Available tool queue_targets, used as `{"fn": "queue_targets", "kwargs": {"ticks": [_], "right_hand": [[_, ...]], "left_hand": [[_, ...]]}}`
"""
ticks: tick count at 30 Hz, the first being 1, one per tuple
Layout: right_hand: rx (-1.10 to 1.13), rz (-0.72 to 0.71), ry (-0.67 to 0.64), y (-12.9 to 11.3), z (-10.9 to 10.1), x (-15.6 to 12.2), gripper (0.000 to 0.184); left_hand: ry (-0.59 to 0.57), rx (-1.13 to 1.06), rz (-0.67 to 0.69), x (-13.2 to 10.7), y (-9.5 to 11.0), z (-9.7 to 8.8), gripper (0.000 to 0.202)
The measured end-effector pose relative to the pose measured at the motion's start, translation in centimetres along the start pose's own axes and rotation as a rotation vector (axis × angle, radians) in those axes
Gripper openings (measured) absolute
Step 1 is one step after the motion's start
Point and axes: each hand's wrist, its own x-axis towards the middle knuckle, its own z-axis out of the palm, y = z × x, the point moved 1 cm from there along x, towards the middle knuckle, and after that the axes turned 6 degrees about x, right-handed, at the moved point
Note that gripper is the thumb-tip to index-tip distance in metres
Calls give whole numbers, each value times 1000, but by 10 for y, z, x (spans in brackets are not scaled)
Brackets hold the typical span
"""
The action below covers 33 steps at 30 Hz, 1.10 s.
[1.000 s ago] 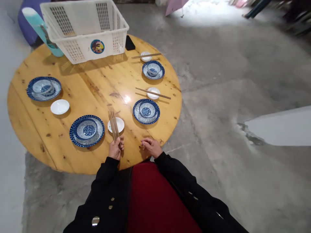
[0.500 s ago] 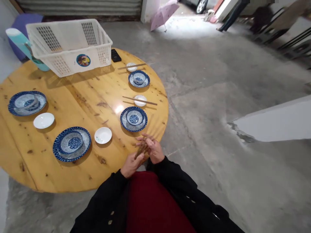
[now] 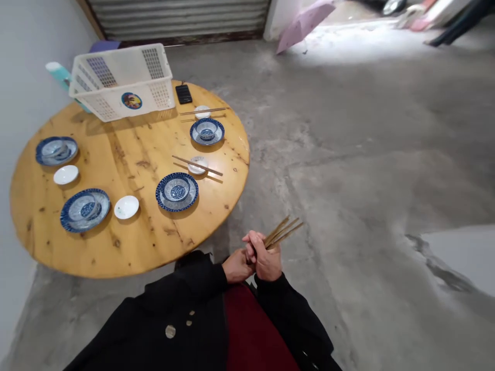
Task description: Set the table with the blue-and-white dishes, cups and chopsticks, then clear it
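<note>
A bundle of several brown chopsticks (image 3: 283, 231) is gripped in front of my body, its tips fanned to the right over the floor. My right hand (image 3: 266, 260) is closed around the bundle near its middle. Against it, my left hand (image 3: 238, 264) is closed on the lower end, which the fingers mostly hide. Nearest to the hands on the table is a blue-patterned plate with a bowl (image 3: 177, 192) on it. Behind that, a pair of chopsticks (image 3: 211, 169) rests across a small white dish (image 3: 198, 165).
The round wooden table (image 3: 147, 247) also bears more plates with bowls, white dishes (image 3: 126, 207), a white plastic basket (image 3: 124, 98) and a black phone (image 3: 183, 94). A pink umbrella (image 3: 303, 26) stands on the floor. A person's leg (image 3: 456, 26) shows at the top right.
My hands have moved right with the chopsticks, off the table's edge and over the floor. My right hand has closed around the bundle. The view has shifted, so the table sits further left.
</note>
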Motion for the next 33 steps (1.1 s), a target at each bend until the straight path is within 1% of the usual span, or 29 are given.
{"fn": "queue_targets", "kwargs": {"ticks": [1, 3, 5, 8, 10, 13, 16, 19, 22, 26, 29, 33], "right_hand": [[1, 13, -40, -5, -6, 5, 44], [-3, 47, -138, -10, -12, 16, 42], [-17, 89, -239, -12, -15, 28, 41], [-66, 135, -374, -13, -19, 50, 44], [-127, 111, -438, -15, -23, 69, 46], [-277, -1, -457, -18, -29, 108, 42], [-463, -115, -443, -19, -35, 154, 37], [-646, -186, -475, -18, -37, 200, 37], [-840, -237, -556, -15, -27, 243, 40], [-1075, -296, -660, -3, 3, 288, 44], [-1198, -305, -716, 9, 29, 310, 42], [-1243, -197, -797, 25, 54, 324, 33]], "left_hand": [[44, -43, -22, 6, 1, 5, 35], [152, -121, -71, 14, 2, 8, 38], [251, -215, -95, 19, 5, 5, 37], [371, -312, -131, 26, 13, -4, 40], [428, -309, -196, 32, 19, -13, 43], [540, -321, -265, 46, 28, -33, 48], [705, -432, -296, 64, 32, -56, 52], [853, -564, -328, 84, 33, -79, 50], [968, -707, -328, 100, 33, -99, 44], [1060, -800, -305, 115, 35, -119, 41], [1092, -821, -294, 122, 36, -129, 41], [1129, -859, -281, 129, 34, -135, 44]]}}
